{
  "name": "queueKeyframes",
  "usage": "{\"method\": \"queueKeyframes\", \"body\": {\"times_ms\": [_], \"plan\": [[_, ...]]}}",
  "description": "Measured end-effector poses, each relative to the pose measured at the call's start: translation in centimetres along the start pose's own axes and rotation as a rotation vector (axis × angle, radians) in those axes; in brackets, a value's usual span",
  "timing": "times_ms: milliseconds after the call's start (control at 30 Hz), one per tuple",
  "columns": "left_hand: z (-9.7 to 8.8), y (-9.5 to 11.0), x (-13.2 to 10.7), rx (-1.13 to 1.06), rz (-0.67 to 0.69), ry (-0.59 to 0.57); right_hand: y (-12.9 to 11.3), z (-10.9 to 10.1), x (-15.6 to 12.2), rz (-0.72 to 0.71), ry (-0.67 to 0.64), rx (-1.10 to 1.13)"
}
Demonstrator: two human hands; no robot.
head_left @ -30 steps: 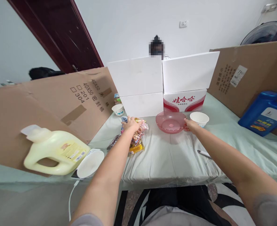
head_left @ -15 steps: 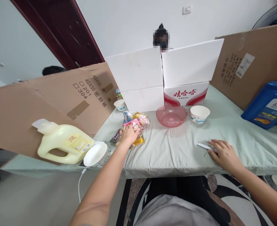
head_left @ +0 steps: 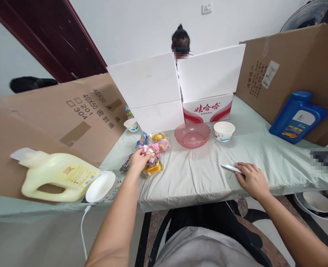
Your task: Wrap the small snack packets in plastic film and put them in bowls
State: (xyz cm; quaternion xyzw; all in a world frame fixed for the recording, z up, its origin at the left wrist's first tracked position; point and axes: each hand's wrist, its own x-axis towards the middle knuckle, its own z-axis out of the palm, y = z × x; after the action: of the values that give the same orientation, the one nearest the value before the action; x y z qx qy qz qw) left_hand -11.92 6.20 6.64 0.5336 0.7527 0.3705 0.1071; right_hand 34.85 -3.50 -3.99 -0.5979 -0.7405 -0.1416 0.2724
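My left hand [head_left: 138, 161] is closed on a pink patterned snack packet [head_left: 151, 152] at the near side of a small pile. Around that packet lie a yellow snack packet [head_left: 153, 170], a blue one [head_left: 143, 138], a dark one [head_left: 125, 163] partly behind my hand, and others in clear wrapping. My right hand [head_left: 252, 179] rests on the cloth with its fingers over a slim white pen-like tool [head_left: 230, 168], whose silvery tip points left. The hand covers the tool's other end.
A pink translucent bowl [head_left: 192, 136] and a paper bowl [head_left: 224, 132] stand at the middle back. White boxes [head_left: 155, 89] and cardboard sheets [head_left: 52, 122] wall the table. A yellow jug [head_left: 61, 176] and paper bowl [head_left: 101, 187] sit left, a blue bottle [head_left: 296, 116] right. Someone's head shows behind.
The camera view has shifted, so most things appear further left. My left hand has drawn slightly left on the pile, showing more of the pink packet. My right hand stays at the pen-like tool.
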Motion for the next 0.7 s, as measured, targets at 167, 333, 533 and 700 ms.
{"method": "queueKeyframes", "body": {"times_ms": [167, 333, 533, 700], "plan": [[3.1, 3.5, -3.8, -0.042, 0.52, 0.342, -0.2, -0.1, 0.1, 0.013, -0.012, 0.007], [11.4, 7.0, -10.9, -0.015, 0.987, 0.101, -0.4, -0.4, 0.3, 0.03, -0.039, 0.022], [12.8, 5.8, -14.7, -0.142, 1.055, -0.238, -0.5, -0.7, 0.3, 0.069, -0.082, 0.057], [11.5, 5.1, -14.0, -0.302, 1.063, -0.201, -1.3, -1.1, 1.1, 0.154, -0.114, 0.191]]}}
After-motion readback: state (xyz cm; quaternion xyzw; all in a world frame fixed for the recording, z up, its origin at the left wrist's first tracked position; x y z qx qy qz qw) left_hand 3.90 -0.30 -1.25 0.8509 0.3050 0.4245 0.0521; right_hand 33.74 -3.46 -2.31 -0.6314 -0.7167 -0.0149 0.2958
